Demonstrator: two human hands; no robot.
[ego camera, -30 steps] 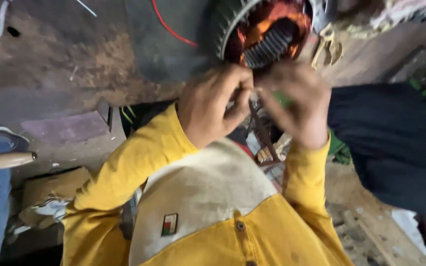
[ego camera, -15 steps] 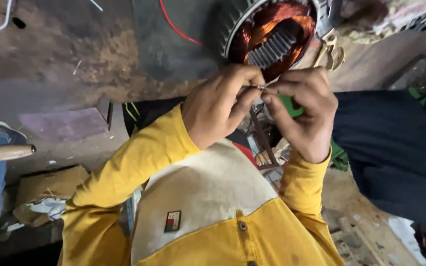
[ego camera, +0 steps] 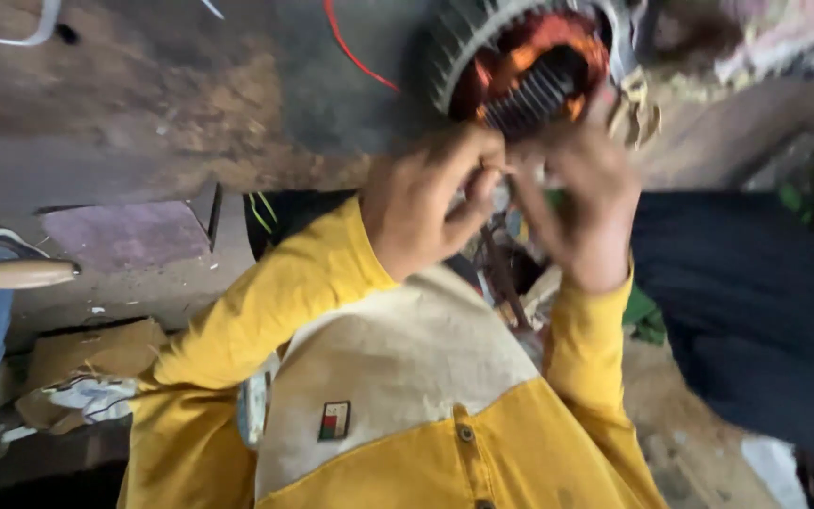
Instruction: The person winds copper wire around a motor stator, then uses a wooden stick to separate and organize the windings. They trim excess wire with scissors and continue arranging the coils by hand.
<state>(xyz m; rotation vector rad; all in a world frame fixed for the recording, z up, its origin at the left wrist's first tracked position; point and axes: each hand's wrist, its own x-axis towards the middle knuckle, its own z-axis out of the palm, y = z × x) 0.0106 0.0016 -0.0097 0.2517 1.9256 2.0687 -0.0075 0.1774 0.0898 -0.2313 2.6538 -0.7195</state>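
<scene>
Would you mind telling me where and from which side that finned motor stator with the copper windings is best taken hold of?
Probably by the ribbed grey outer shell of the stator, coming from the left flank. Its open end faces the camera with orange-brown windings exposed, so fingers are better kept off the bore. Both the left hand and right hand crowd the near side, pinching something small.

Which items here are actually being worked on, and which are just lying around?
In hand:
left hand and right hand, fingers pinched together over something too blurred to name
round finned motor stator with orange copper windings

Lying about:
red wire
crumpled brown cardboard
</scene>
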